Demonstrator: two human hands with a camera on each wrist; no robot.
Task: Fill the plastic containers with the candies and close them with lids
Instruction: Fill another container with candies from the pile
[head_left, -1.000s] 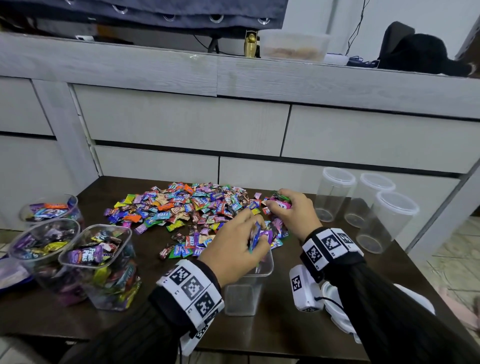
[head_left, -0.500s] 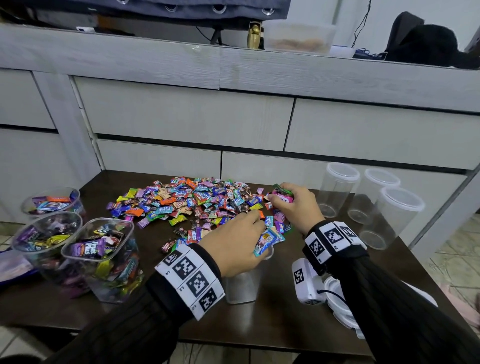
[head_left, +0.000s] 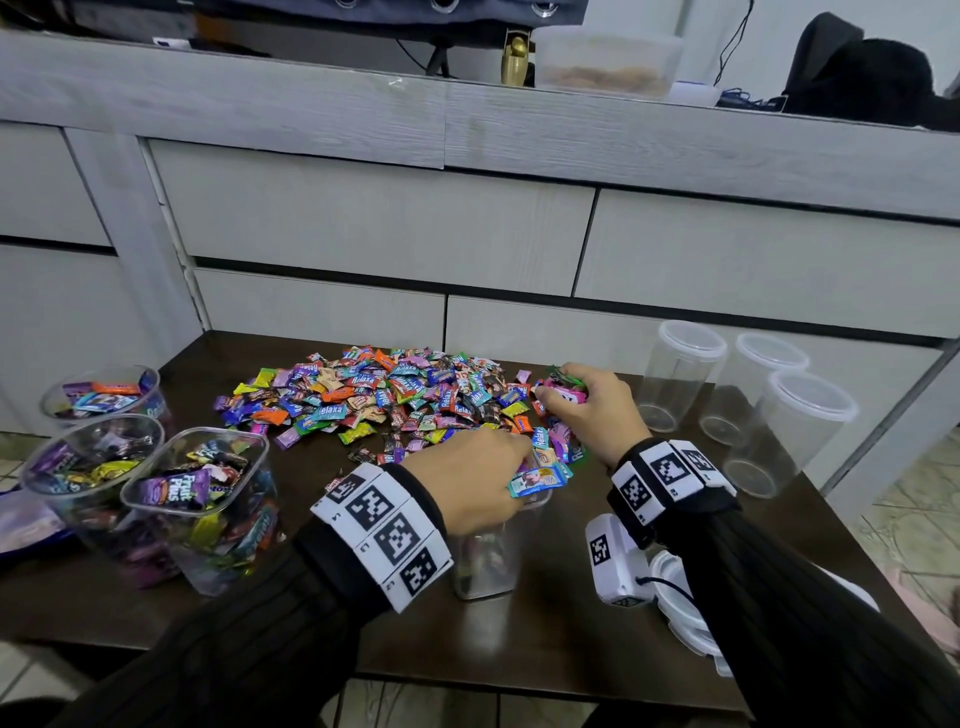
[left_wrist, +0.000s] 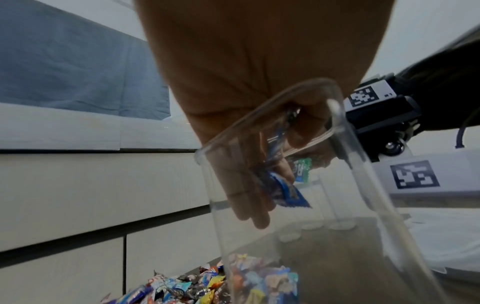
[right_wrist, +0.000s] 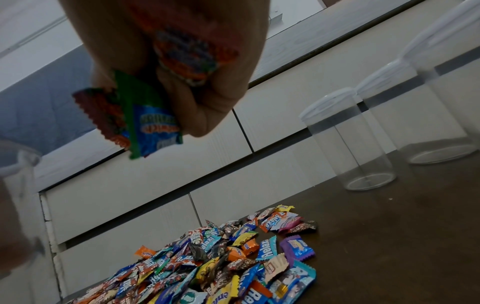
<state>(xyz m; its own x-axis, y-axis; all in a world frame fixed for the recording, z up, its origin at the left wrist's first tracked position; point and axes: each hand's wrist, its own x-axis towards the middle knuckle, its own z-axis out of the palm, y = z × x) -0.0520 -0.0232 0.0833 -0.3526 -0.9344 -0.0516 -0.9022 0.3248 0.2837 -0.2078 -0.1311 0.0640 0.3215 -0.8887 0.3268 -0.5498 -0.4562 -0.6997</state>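
Observation:
A heap of wrapped candies (head_left: 395, 400) (right_wrist: 207, 267) covers the far middle of the dark table (head_left: 545, 639). A clear square container (head_left: 485, 566) (left_wrist: 337, 185) stands near the front edge with a few candies on its bottom. My left hand (head_left: 519, 470) (left_wrist: 249, 205) hovers over its mouth, fingers pointing down inside and pinching blue-wrapped candies (head_left: 535, 480) (left_wrist: 285, 191). My right hand (head_left: 569, 400) (right_wrist: 182, 92) is at the heap's right edge, its fingers curled round a handful of candies (right_wrist: 145, 121).
Three round clear containers with white lids (head_left: 680, 374) (head_left: 753, 389) (head_left: 795, 431) stand empty at the right. Three open containers full of candies (head_left: 208, 504) (head_left: 88, 478) (head_left: 104, 395) sit at the left. White lids (head_left: 680, 603) lie under my right forearm. Cabinet drawers rise behind the table.
My left hand has come down with its candies from beside the heap onto the square container's mouth. My right hand has stayed at the heap's edge, still holding its handful.

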